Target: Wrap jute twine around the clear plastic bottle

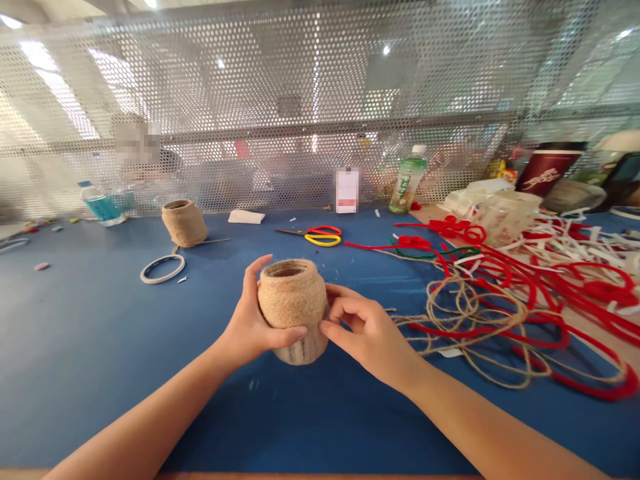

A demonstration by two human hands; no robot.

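Note:
A jar [293, 303] stands upright in front of me, its neck and upper half wound with tan twine. Its lower part shows a pale, streaked surface. My left hand [255, 317] is closed around the jar's left side, thumb across the front at the winding's lower edge. At the right side, my right hand [367, 333] is closed, thumb and index finger pinched at the edge of the winding. Loose jute twine [450, 313] runs from behind this hand into a tangle on the right; the bit between the fingertips is barely visible.
Beyond the jar lie scissors [323, 236] with red and yellow handles. Another twine-wrapped jar [184, 223] and a tape roll [163, 269] are at left. Red cords [575, 313] cover the right side, near a plastic container [507, 217] and a green bottle [409, 181]. A perforated screen [280, 87] borders the back.

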